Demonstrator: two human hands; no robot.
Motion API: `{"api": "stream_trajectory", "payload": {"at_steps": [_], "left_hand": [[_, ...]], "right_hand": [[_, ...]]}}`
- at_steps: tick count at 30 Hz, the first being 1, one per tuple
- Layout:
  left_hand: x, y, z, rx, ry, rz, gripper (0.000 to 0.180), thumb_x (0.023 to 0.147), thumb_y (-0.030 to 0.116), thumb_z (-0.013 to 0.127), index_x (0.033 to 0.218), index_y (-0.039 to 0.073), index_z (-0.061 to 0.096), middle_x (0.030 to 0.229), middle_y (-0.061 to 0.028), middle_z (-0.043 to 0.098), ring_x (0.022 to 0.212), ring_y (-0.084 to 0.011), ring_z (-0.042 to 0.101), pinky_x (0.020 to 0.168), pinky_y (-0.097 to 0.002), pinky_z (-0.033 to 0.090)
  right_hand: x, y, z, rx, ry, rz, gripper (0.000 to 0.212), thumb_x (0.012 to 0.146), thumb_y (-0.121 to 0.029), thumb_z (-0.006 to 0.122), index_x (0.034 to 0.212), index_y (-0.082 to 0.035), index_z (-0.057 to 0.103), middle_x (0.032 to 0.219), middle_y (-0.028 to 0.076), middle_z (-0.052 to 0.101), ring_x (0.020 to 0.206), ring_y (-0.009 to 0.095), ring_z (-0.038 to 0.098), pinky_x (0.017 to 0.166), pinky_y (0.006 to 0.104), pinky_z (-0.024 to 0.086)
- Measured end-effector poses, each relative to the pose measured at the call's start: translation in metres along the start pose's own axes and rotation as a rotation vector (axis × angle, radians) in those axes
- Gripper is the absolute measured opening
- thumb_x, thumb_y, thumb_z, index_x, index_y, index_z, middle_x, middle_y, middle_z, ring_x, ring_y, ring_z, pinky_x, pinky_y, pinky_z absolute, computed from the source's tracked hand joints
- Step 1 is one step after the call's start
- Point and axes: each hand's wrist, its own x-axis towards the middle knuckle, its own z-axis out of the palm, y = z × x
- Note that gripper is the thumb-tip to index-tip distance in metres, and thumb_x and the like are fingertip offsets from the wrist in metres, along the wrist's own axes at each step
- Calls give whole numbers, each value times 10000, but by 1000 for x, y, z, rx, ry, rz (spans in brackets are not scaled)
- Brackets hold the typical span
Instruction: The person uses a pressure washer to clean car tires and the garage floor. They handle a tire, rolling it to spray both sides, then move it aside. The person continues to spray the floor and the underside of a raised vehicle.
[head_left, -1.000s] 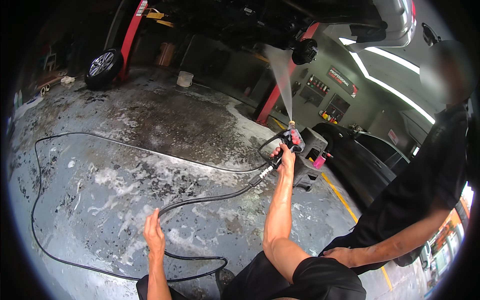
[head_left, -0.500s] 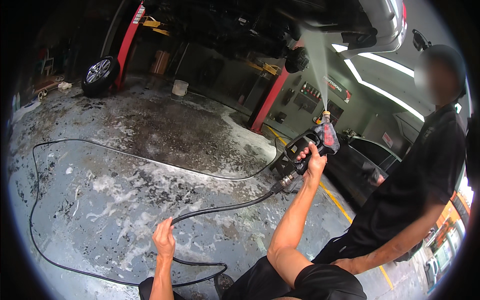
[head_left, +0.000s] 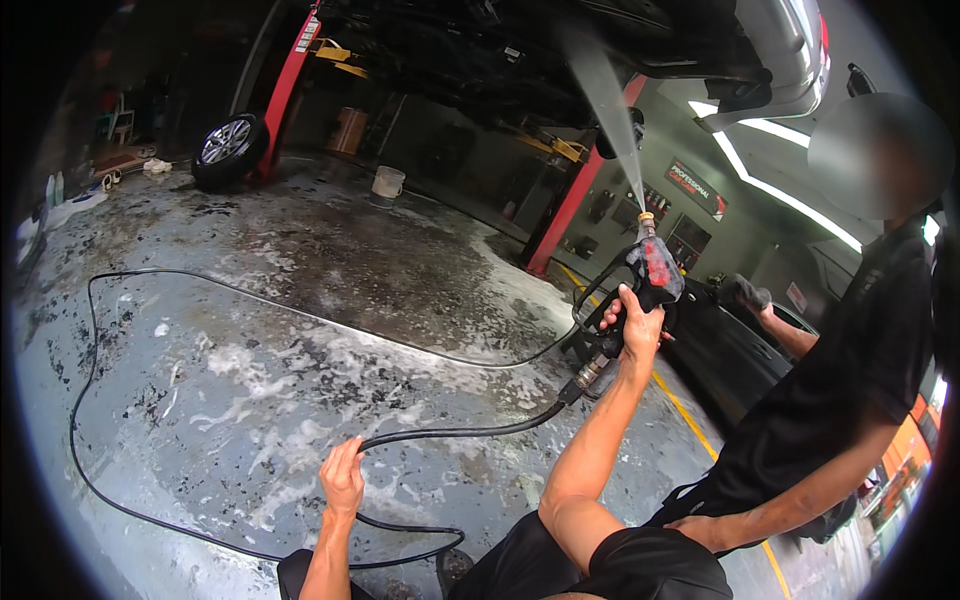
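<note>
My right hand (head_left: pixel 640 325) is closed round the grip of a black and red pressure washer gun (head_left: pixel 655 275), held up with its brass nozzle pointing upward. A fan of water spray (head_left: pixel 612 110) leaves the nozzle and reaches the dark underside of a raised car (head_left: pixel 470 50). Lower and to the left, my left hand (head_left: pixel 343 478) is wrapped round the black hose (head_left: pixel 465 432), which runs to the fitting at the gun's lower end. The rest of the hose loops across the wet, foamy floor (head_left: pixel 240 400).
At the right, close by, stands a person in black (head_left: pixel 830 370), a dark mitt or cloth in one hand. Behind is a dark car (head_left: pixel 730 350). Red lift posts (head_left: pixel 565 220) flank the raised car. A wheel (head_left: pixel 228 150) and a white bucket (head_left: pixel 387 183) are farther back.
The gun's spray has swung left along the car's underside, and the gun has tilted a little. The view has shifted slightly. The person at the right has raised the hand with the dark mitt.
</note>
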Motion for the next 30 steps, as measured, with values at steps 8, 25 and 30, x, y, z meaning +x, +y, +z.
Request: {"api": "stream_trajectory", "payload": {"at_steps": [8, 25, 30], "left_hand": [[2, 4, -1, 147, -85, -12, 362, 906, 43, 603, 1266, 66, 622, 1135, -121, 671, 1008, -304, 621, 841, -401, 437], [-2, -15, 5, -37, -79, -193, 457, 890, -83, 555, 1302, 110, 595, 915, -156, 593, 818, -352, 622, 689, -404, 506], [-2, -17, 6, -62, -48, -200, 457, 873, -99, 562, 1275, 112, 614, 916, -152, 600, 823, -349, 631, 697, -410, 513]], "right_hand": [[5, 13, -2, -60, 122, -110, 177, 887, -105, 673, 893, 16, 544, 616, 57, 542, 446, 150, 528, 378, 309, 465], [-25, -30, 18, 57, 76, -242, 181, 902, -103, 660, 874, 7, 518, 634, 57, 524, 470, 150, 516, 413, 310, 475], [-38, -39, 32, 20, -2, -235, 198, 896, -104, 679, 879, 18, 524, 623, 62, 539, 471, 149, 536, 420, 292, 473]]}}
